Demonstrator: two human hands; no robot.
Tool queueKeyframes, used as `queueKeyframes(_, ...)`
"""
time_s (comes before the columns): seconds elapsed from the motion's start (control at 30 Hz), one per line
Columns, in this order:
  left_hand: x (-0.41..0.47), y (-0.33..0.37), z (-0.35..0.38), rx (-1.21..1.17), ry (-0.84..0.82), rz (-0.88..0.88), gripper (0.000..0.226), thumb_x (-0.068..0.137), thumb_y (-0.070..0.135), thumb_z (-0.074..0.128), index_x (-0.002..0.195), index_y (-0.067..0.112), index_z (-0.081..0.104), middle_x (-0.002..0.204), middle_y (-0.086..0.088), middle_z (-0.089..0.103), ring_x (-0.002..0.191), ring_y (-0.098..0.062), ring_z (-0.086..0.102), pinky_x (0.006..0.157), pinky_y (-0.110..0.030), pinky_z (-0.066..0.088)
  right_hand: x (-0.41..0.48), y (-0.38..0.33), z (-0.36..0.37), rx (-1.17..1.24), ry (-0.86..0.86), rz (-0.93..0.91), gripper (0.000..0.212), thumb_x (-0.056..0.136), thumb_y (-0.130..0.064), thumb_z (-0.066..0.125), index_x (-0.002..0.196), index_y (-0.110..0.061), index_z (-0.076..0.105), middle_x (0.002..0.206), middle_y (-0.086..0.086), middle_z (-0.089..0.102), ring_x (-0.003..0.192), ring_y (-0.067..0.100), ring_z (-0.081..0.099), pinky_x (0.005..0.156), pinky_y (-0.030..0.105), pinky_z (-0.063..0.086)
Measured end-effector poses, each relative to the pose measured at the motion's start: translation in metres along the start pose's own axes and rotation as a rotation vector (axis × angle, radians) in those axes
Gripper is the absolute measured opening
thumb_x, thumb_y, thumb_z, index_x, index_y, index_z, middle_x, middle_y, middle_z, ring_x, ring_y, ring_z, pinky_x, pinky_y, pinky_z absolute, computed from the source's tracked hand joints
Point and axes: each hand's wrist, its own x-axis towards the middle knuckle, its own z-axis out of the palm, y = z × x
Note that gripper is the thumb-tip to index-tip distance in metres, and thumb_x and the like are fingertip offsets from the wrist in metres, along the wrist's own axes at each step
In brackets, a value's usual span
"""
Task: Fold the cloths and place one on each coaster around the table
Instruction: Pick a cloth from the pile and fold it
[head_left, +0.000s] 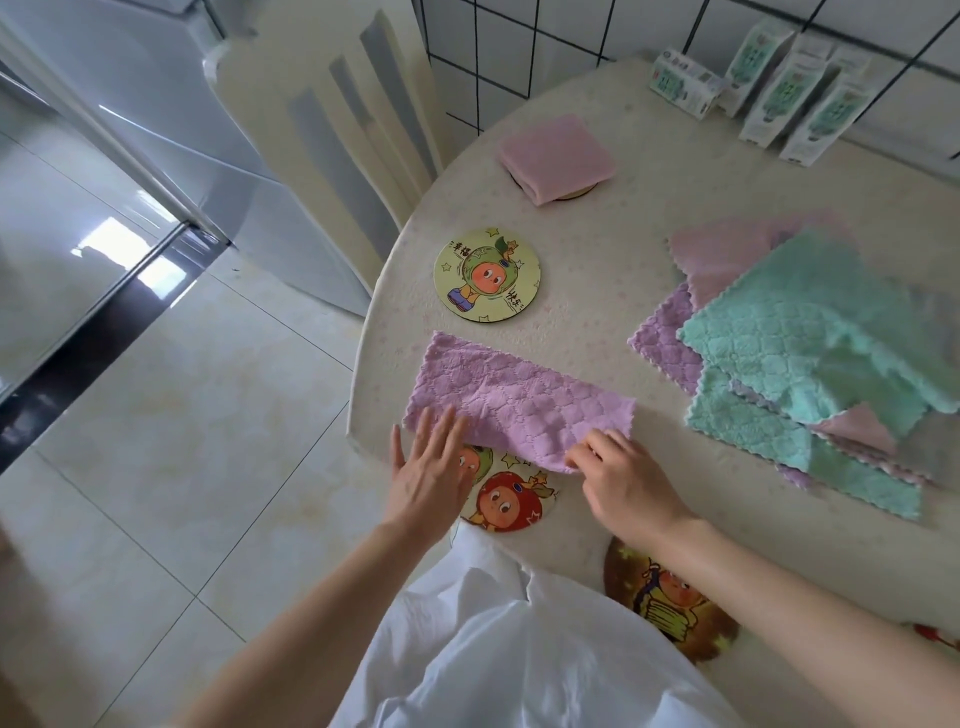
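A purple quilted cloth (514, 397), folded into a long strip, lies near the table's front-left edge. My left hand (428, 467) rests flat with straight fingers on its left end. My right hand (623, 480) pinches the strip's near edge at the right. The cloth partly covers a coaster with a red cartoon figure (511, 501). A bare green-figure coaster (487, 274) lies just beyond the strip. Farther back, a folded pink cloth (556, 156) sits on another coaster. A dark coaster (660, 597) shows under my right forearm.
A loose pile of teal, pink and purple cloths (810, 343) spreads over the table's right side. Several small cartons (789, 88) stand by the tiled wall at the back. A cream chair (353, 140) stands at the table's far left. Tiled floor lies to the left.
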Motion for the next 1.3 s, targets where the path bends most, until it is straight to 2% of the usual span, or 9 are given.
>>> queueKeyframes(0.13, 0.0, 0.033, 0.006, -0.049, 0.003, 0.163, 0.075, 0.085, 0.04, 0.056, 0.149, 0.021, 0.023, 0.156, 0.0, 0.023, 0.145, -0.022, 0.015, 0.117, -0.049, 0.017, -0.014, -0.021, -0.009, 0.213, -0.028, -0.05, 0.031, 0.075, 0.004, 0.058, 0.101, -0.014, 0.061, 0.096, 0.0, 0.058, 0.09, 0.017, 0.055, 0.073, 0.025, 0.051)
queueKeyframes(0.37, -0.006, 0.057, 0.009, -0.143, 0.161, 0.249, 0.058, 0.089, 0.045, 0.047, 0.136, 0.011, 0.05, 0.142, -0.003, 0.049, 0.134, -0.024, 0.042, 0.109, -0.042, 0.036, -0.024, -0.035, -0.034, 0.444, -0.03, -0.023, 0.028, 0.079, 0.003, 0.053, 0.099, -0.016, 0.061, 0.095, -0.005, 0.056, 0.087, 0.003, 0.052, 0.079, 0.008, 0.038)
queueKeyframes(0.57, -0.014, 0.038, 0.018, -0.168, 0.149, 0.388, 0.054, 0.077, 0.034, 0.071, 0.124, 0.009, 0.062, 0.128, -0.005, 0.061, 0.122, -0.024, 0.055, 0.1, -0.038, 0.047, -0.012, -0.014, -0.038, 0.594, -0.129, -0.003, 0.017, 0.09, -0.01, 0.056, 0.101, -0.018, 0.067, 0.094, -0.007, 0.065, 0.083, 0.002, 0.06, 0.073, 0.018, 0.049)
queueKeyframes(0.73, -0.025, 0.035, 0.018, -0.154, 0.067, 0.366, 0.051, 0.075, 0.026, 0.07, 0.123, 0.01, 0.063, 0.127, -0.002, 0.062, 0.122, -0.021, 0.055, 0.105, -0.032, 0.041, 0.011, 0.018, -0.015, 0.373, -0.257, -0.116, 0.048, 0.085, 0.005, 0.051, 0.124, -0.021, 0.057, 0.12, -0.005, 0.06, 0.109, 0.007, 0.056, 0.095, 0.028, 0.047)
queueKeyframes(0.87, -0.026, 0.035, 0.013, -0.305, 0.021, 0.284, 0.049, 0.088, 0.037, 0.047, 0.125, 0.009, 0.061, 0.131, -0.003, 0.06, 0.126, -0.021, 0.051, 0.106, -0.033, 0.04, 0.026, 0.034, -0.001, 0.071, -0.392, -0.319, 0.083, 0.077, 0.015, 0.052, 0.142, -0.032, 0.031, 0.144, -0.008, 0.039, 0.129, 0.015, 0.04, 0.095, 0.033, 0.049)
queueKeyframes(1.0, -0.026, 0.032, -0.004, -0.484, 0.156, 0.173, 0.038, 0.088, 0.034, 0.05, 0.105, 0.008, 0.071, 0.106, -0.003, 0.071, 0.099, -0.022, 0.064, 0.088, -0.031, 0.05, 0.041, 0.047, 0.002, -0.042, -0.484, -0.426, 0.098, 0.073, 0.017, 0.051, 0.145, -0.04, 0.016, 0.147, -0.013, 0.032, 0.128, 0.013, 0.038, 0.096, 0.033, 0.047)
queueKeyframes(1.1, -0.028, 0.032, -0.015, -0.623, 0.14, -0.059, 0.032, 0.081, 0.029, 0.053, 0.101, 0.014, 0.073, 0.094, 0.001, 0.072, 0.083, -0.015, 0.064, 0.074, -0.023, 0.048, 0.053, 0.053, 0.007, 0.068, -0.508, -0.385, 0.081, 0.078, 0.006, 0.059, 0.14, -0.037, 0.031, 0.138, -0.014, 0.044, 0.122, 0.01, 0.044, 0.1, 0.034, 0.044)
queueKeyframes(1.2, -0.024, 0.03, -0.017, -0.726, 0.058, -0.287, 0.024, 0.082, 0.009, 0.061, 0.101, 0.019, 0.073, 0.085, 0.002, 0.073, 0.071, -0.01, 0.064, 0.063, -0.018, 0.047, 0.068, 0.048, 0.001, 0.308, -0.512, -0.187, 0.051, 0.081, -0.006, 0.063, 0.125, -0.03, 0.055, 0.122, -0.013, 0.06, 0.108, 0.008, 0.052, 0.094, 0.028, 0.045)
queueKeyframes(1.3, -0.013, 0.024, -0.016, -0.853, 0.03, -0.479, 0.016, 0.087, 0.013, 0.058, 0.089, 0.015, 0.074, 0.074, -0.004, 0.072, 0.062, -0.019, 0.067, 0.057, -0.035, 0.055, 0.088, 0.036, -0.008, 0.477, -0.46, 0.035, 0.026, 0.086, -0.008, 0.057, 0.105, -0.021, 0.069, 0.103, -0.005, 0.069, 0.092, 0.009, 0.058, 0.072, 0.019, 0.042)
